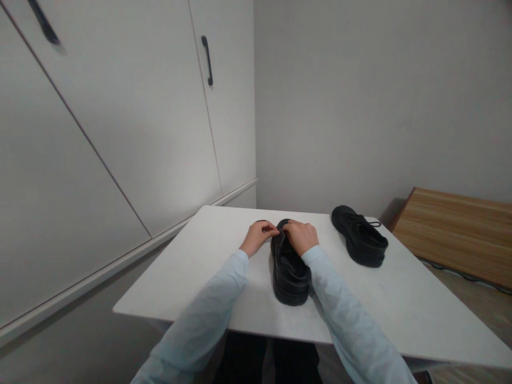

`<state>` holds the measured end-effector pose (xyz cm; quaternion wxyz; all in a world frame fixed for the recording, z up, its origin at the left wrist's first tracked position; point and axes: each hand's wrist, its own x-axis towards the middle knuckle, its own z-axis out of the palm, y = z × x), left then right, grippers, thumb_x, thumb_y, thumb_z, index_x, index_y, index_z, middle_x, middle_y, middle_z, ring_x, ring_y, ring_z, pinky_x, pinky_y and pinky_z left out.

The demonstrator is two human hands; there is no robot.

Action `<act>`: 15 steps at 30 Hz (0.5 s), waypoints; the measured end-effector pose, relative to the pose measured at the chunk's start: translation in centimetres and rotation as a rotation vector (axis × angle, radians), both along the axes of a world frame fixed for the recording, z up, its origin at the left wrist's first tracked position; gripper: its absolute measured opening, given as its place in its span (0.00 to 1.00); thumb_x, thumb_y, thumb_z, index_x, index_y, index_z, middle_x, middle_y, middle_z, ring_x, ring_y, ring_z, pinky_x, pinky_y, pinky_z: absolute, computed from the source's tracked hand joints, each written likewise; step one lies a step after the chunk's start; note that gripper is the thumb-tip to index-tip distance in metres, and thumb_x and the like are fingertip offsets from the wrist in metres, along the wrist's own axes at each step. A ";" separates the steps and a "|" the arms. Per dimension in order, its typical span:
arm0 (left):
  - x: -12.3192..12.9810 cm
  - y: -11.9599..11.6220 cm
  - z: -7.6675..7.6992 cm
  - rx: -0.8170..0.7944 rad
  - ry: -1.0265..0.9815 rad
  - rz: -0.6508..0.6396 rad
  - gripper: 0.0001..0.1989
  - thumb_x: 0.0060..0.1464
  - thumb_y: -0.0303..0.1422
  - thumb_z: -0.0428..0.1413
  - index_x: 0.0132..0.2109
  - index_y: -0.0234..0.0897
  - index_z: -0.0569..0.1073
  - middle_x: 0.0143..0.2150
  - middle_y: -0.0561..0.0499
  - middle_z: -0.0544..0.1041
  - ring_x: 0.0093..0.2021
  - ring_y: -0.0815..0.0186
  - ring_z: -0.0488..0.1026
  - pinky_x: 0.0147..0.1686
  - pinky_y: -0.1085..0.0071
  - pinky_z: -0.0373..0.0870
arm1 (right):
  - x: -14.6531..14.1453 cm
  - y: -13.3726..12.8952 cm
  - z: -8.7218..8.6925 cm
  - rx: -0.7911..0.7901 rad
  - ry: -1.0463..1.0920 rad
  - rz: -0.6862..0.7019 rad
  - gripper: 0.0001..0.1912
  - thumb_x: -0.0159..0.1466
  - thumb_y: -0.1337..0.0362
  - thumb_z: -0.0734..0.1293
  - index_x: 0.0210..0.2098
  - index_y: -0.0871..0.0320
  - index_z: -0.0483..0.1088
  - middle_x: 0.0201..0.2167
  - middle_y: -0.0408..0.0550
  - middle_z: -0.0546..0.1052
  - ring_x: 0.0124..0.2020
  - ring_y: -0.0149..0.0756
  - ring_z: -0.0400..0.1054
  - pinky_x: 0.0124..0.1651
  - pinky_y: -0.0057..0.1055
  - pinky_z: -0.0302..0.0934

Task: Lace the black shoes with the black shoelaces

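A black lace-up shoe (291, 288) stands on the white table in front of me, heel toward me and its opening facing up. My left hand (258, 236) is at the shoe's left side, thumb and fingertips pinched together by the lacing. A bit of dark shoelace (261, 221) shows just behind those fingers. Over the front of the opening, my right hand (302, 236) has its fingers curled onto the shoe's upper, fingertips close to the left ones. The right hand covers much of the lacing, so the eyelets there are hidden.
A second black shoe (362, 240), its lace tied, stands at the table's back right. The white table (192, 266) reaches toward white cabinets (132, 106) on the left and a grey wall (360, 106) behind. A wooden board (460, 234) is beyond the right edge.
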<state>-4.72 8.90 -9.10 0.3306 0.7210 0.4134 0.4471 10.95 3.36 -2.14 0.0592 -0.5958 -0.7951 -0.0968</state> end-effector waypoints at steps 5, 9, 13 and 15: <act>0.0 -0.1 0.1 0.027 0.020 -0.002 0.10 0.45 0.37 0.59 0.30 0.33 0.75 0.29 0.50 0.76 0.32 0.67 0.71 0.36 0.72 0.66 | 0.0 0.1 -0.1 0.027 0.005 -0.012 0.12 0.64 0.66 0.56 0.38 0.53 0.71 0.39 0.48 0.75 0.35 0.40 0.72 0.32 0.29 0.58; 0.1 -0.2 0.2 0.013 0.021 -0.006 0.10 0.46 0.36 0.59 0.30 0.33 0.74 0.28 0.51 0.75 0.31 0.68 0.69 0.34 0.73 0.65 | 0.1 0.1 -0.2 0.032 0.014 -0.001 0.12 0.64 0.66 0.56 0.38 0.52 0.70 0.40 0.46 0.75 0.36 0.39 0.72 0.32 0.30 0.58; 0.3 -0.4 0.3 -0.009 0.000 -0.017 0.10 0.47 0.37 0.59 0.31 0.32 0.74 0.28 0.51 0.74 0.30 0.69 0.69 0.34 0.73 0.65 | 0.0 0.2 -0.1 0.032 0.027 -0.005 0.11 0.64 0.66 0.56 0.38 0.53 0.70 0.40 0.47 0.75 0.36 0.38 0.72 0.32 0.29 0.57; 0.4 -0.6 0.5 -0.006 -0.008 -0.013 0.11 0.48 0.37 0.58 0.33 0.33 0.74 0.30 0.50 0.75 0.31 0.68 0.70 0.35 0.73 0.66 | 0.0 0.2 -0.1 0.033 0.039 -0.018 0.10 0.64 0.66 0.57 0.38 0.54 0.69 0.40 0.47 0.75 0.36 0.38 0.72 0.32 0.29 0.56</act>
